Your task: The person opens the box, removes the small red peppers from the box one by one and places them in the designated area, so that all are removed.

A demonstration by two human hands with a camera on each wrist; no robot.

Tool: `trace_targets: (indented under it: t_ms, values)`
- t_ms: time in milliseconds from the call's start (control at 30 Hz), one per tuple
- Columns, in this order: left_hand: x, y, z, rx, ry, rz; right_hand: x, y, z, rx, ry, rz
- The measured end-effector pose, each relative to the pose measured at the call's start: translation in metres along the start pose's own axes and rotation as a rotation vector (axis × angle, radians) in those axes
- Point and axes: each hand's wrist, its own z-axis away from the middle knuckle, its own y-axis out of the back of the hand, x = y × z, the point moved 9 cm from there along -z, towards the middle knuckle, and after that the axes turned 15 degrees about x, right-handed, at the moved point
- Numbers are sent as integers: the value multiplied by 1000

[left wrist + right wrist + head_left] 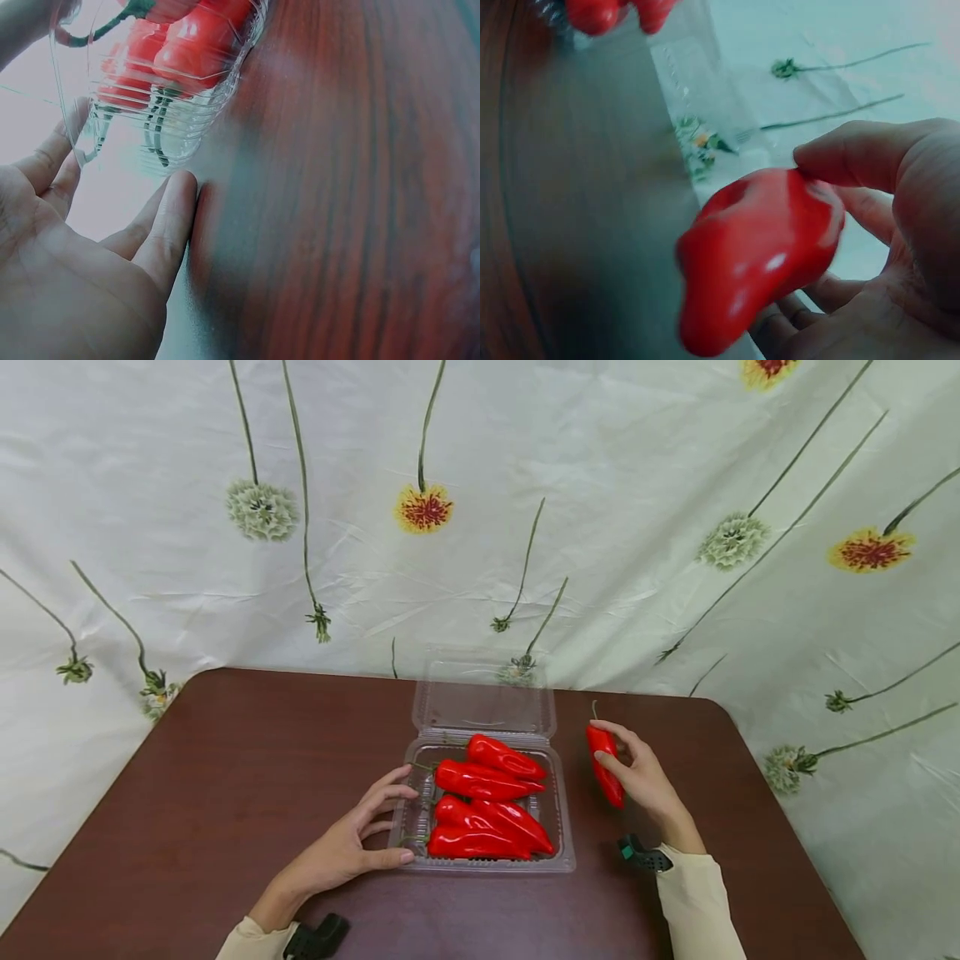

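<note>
A clear plastic clamshell box (564,860) lies with its lid (483,697) raised at the back. Several long red peppers (487,781) with green stems lie crosswise in it. My left hand (341,852) is spread at the box's left side, fingertips and thumb at the rim. In the left wrist view the fingers of that hand (82,277) are fairly straight beside the ribbed wall. To the right of the box, my right hand (648,781) holds another red pepper (602,764) between thumb and fingers, stem pointing away. Its tapered end fills the middle of the right wrist view.
A dark reddish-brown table (225,793) with rounded far corners carries the box. Behind it hangs a pale cloth (337,427) printed with flowers, close to the table's far edge. Both wrists wear black straps (643,853).
</note>
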Motion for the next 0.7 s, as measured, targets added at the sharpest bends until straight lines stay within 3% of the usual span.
trace_targets:
  t_ms: [367,700]
  values:
    - [0,-1,-1,5,4,13,30,0,-2,-8,-95,61]
    - [1,-1,0,1,1,18,38,1,-1,-5,-157,41]
